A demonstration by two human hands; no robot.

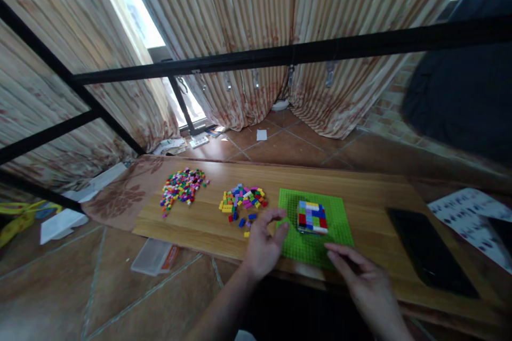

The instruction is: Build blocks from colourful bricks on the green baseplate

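A bright green studded baseplate [338,224] lies on the wooden board. On it stands a small block built of red, blue, white and yellow bricks [312,217]. My left hand [266,240] is at the plate's left edge, thumb and forefinger curved and apart, with nothing visible between them. Near the plate's lower right corner is my right hand [360,272], its thumb and forefinger tips close together; anything between them is too small to make out. Left of the plate lies a pile of larger loose bricks [244,197], some of them near my left hand.
A heap of small multicoloured bricks [182,189] lies at the board's left end. A dark flat panel [430,250] rests at the right, beside a printed sheet [472,218]. A clear plastic box [151,257] sits on the floor. Black metal bars [256,58] cross beyond the board.
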